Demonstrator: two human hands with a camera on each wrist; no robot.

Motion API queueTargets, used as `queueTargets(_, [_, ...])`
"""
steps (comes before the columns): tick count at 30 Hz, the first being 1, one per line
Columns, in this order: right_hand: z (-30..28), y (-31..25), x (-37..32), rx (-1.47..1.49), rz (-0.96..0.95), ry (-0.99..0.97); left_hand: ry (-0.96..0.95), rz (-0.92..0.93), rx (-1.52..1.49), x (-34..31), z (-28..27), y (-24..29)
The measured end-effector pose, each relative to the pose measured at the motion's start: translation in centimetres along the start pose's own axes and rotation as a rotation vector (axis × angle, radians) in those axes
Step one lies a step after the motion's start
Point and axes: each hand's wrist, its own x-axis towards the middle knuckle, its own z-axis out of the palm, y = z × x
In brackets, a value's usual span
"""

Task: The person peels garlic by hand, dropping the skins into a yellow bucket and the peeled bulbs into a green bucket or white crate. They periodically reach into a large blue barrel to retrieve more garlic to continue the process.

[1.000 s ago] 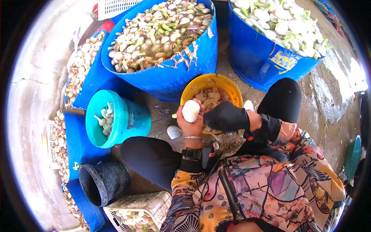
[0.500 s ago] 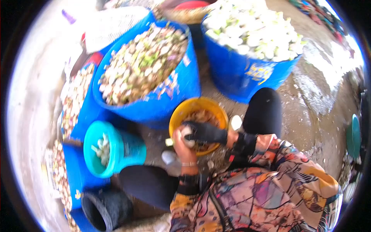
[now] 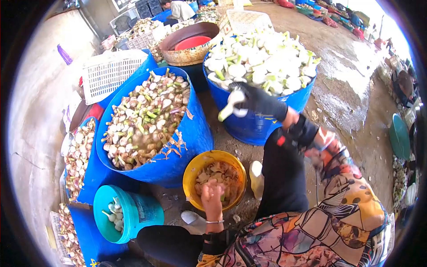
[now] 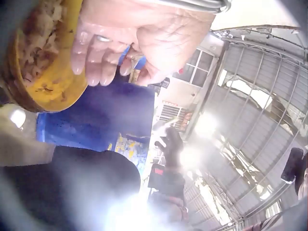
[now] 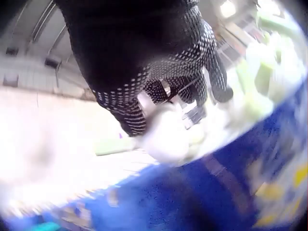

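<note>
My right hand (image 3: pixel 260 101), in a black dotted glove, grips a white peeled garlic bulb (image 3: pixel 236 97) with a short green stem. It is at the near rim of the blue barrel (image 3: pixel 249 124) heaped with peeled garlic (image 3: pixel 262 66). Blurred in the right wrist view, the bulb (image 5: pixel 166 139) shows below the gloved fingers (image 5: pixel 130 120). Bare and wet, my left hand (image 3: pixel 212 196) is over the yellow bucket (image 3: pixel 189 169) of papery peelings (image 3: pixel 218 173). Its fingers (image 4: pixel 94 65) are loosely bent and hold nothing.
Left of the peeled-garlic barrel stands another blue barrel (image 3: pixel 195 129) of unpeeled garlic in water. A turquoise bucket (image 3: pixel 144 209) with a few bulbs is at the lower left. White crates (image 3: pixel 111 73) and a rusty drum (image 3: pixel 187 55) stand behind. Another person (image 3: pixel 180 10) is far back.
The right hand has moved from the left hand up and forward to the peeled-garlic barrel, taking the bulb. The left hand no longer holds it. The head view has tilted up.
</note>
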Motion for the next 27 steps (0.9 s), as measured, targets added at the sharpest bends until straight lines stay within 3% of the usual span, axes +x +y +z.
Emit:
queueTargets(2, [-4.4, 1.3, 1.9, -0.787, -0.108, 0.066, -0.051, -0.116, 0.017, -0.5, 1.1, 0.1])
queueTargets(3, [-5.7, 1.5, 2.9, -1.093, -0.054, 0.154, -0.119, -0.095, -0.001, -0.4, 0.9, -0.5])
queueTargets(4, [-6.9, 1.4, 3.4, -1.078, -0.144, 0.305, -0.129, -0.082, 0.006, -0.4, 0.9, -0.4])
queueTargets(6, [-7.8, 0.9, 3.1, -0.964, -0.168, 0.358, -0.136, -0.062, 0.014, -0.5, 0.8, -0.2])
queueTargets(8, [-6.7, 0.9, 2.2, -0.837, -0.093, 0.257, -0.098, -0.083, 0.015, -0.3, 0.6, -0.6])
queueTargets(10, [-4.8, 0.6, 1.6, -1.037, -0.054, 0.112, -0.082, -0.1, 0.018, 0.0, 0.4, -1.0])
queueTargets(12, [-5.0, 2.5, 3.1, -1.013, 0.122, 0.075, -0.097, -0.127, 0.013, -0.1, 0.5, -1.2])
queueTargets(15, [-6.5, 3.5, 5.8, -1.015, -0.125, 0.184, -0.089, -0.149, -0.026, 0.0, 0.0, -1.2])
queueTargets(16, [-7.5, 4.7, 6.8, -1.011, -0.295, 0.151, -0.091, -0.16, -0.046, 0.0, 0.1, -1.2])
queueTargets(18, [-8.8, 6.5, 9.7, -1.274, -0.222, -0.27, -0.043, -0.196, -0.074, 1.0, -0.3, -1.5])
queueTargets(20, [-9.5, 7.9, 10.3, -1.205, -0.275, -0.285, -0.029, -0.204, -0.081, 1.0, -0.5, -1.7])
queueTargets(24, [-9.8, 6.9, 9.7, -1.167, -0.197, -0.312, -0.076, -0.211, -0.177, 1.6, -0.6, -1.7])
queueTargets(25, [-9.4, 6.2, 9.6, -1.264, -0.073, -0.313, -0.086, -0.21, -0.177, 1.5, -0.7, -1.8])
queueTargets(27, [-8.2, 4.6, 11.0, -1.397, -0.005, -0.473, -0.082, -0.22, -0.184, 0.9, -1.0, -1.4])
